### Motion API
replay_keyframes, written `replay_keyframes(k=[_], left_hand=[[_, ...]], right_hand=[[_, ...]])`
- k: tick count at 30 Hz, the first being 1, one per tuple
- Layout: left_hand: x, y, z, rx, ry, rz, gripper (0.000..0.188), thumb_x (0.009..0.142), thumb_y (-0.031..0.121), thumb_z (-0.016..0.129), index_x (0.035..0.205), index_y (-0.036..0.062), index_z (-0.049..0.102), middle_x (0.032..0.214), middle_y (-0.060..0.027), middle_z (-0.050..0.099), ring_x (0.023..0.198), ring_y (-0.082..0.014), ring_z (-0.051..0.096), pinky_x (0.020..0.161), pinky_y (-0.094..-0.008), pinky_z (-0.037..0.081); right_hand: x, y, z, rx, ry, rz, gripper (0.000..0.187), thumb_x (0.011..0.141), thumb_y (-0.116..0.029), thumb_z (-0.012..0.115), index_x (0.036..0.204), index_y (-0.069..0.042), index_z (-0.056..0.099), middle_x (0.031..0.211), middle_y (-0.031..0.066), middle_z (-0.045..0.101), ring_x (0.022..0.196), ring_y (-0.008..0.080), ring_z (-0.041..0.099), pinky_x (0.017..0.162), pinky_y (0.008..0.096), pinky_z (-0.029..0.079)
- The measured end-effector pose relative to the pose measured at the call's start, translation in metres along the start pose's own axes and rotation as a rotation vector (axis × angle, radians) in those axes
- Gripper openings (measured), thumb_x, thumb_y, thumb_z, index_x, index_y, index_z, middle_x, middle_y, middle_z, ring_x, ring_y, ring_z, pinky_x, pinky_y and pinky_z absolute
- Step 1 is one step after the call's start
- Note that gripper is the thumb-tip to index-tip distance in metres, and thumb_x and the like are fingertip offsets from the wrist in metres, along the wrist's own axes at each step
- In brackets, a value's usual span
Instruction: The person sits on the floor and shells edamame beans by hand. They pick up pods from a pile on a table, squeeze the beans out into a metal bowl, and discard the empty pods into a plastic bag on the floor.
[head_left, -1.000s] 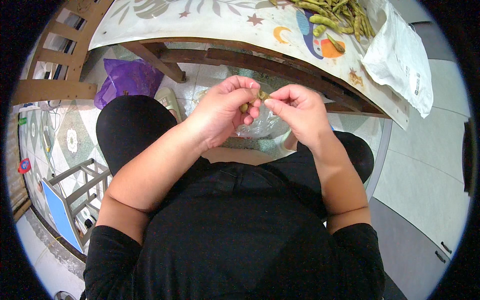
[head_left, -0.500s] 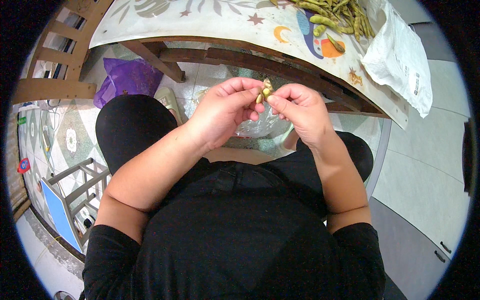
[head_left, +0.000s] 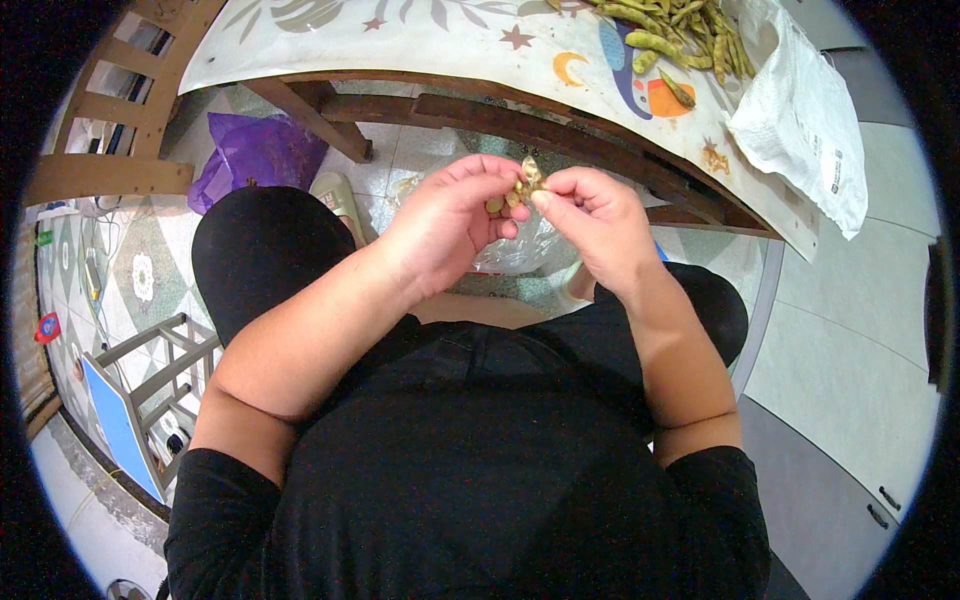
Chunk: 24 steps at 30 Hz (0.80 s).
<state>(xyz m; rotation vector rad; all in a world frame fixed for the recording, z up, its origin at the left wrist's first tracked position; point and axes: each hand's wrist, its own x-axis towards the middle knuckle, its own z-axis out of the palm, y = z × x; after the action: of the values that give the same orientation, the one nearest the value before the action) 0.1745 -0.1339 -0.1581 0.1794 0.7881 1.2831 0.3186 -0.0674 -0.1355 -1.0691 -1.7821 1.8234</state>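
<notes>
Above my lap, my right hand [head_left: 602,222] pinches a split, yellow-green bean pod [head_left: 531,172] between thumb and forefinger. Against the pod's other side are the fingertips of my left hand [head_left: 445,222]. Several pale green beans [head_left: 494,206] rest in the curled fingers of that hand, below its thumb. Directly under both hands, a clear plastic bag [head_left: 515,250] shows in part near the floor; its contents are hard to make out. A pile of bean pods [head_left: 690,35] lies on the table, and a single pod [head_left: 677,88] sits apart from it.
The wooden table [head_left: 430,80] with a patterned cover stands ahead. A white woven bag [head_left: 800,120] hangs over its right edge. At left are a purple plastic bag [head_left: 255,160], a wooden chair [head_left: 110,180] and a blue-topped stool [head_left: 120,425]. Grey cabinets [head_left: 840,310] stand at right.
The pod has opened further and looks emptier. More beans now show in the curled fingers of my left hand. Both arms have barely moved.
</notes>
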Motion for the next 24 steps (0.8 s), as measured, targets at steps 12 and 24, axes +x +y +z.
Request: replay_keyframes(k=[12, 24], left_hand=[[0.001, 0.001, -0.004, -0.011, 0.004, 0.037, 0.012, 0.081, 0.016, 0.047, 0.081, 0.0047, 0.052, 0.073, -0.0029, 0.053, 0.063, -0.0117, 0.048, 0.057, -0.0231, 0.039], [0.002, -0.002, -0.008, -0.028, -0.117, -0.033, 0.016, 0.080, 0.015, 0.052, 0.089, 0.0026, 0.057, 0.074, -0.0025, 0.057, 0.064, -0.0078, 0.049, 0.058, -0.0194, 0.040]], right_hand=[[0.002, -0.003, -0.008, 0.321, -0.107, 0.246, 0.015, 0.077, -0.011, 0.055, 0.085, 0.002, 0.053, 0.070, 0.0078, 0.058, 0.055, 0.0092, 0.052, 0.044, 0.0174, 0.039], [0.001, 0.005, -0.007, 0.461, -0.230, 0.324, 0.018, 0.081, -0.021, 0.052, 0.077, -0.004, 0.055, 0.061, 0.0010, 0.055, 0.049, 0.0064, 0.048, 0.043, 0.0168, 0.036]])
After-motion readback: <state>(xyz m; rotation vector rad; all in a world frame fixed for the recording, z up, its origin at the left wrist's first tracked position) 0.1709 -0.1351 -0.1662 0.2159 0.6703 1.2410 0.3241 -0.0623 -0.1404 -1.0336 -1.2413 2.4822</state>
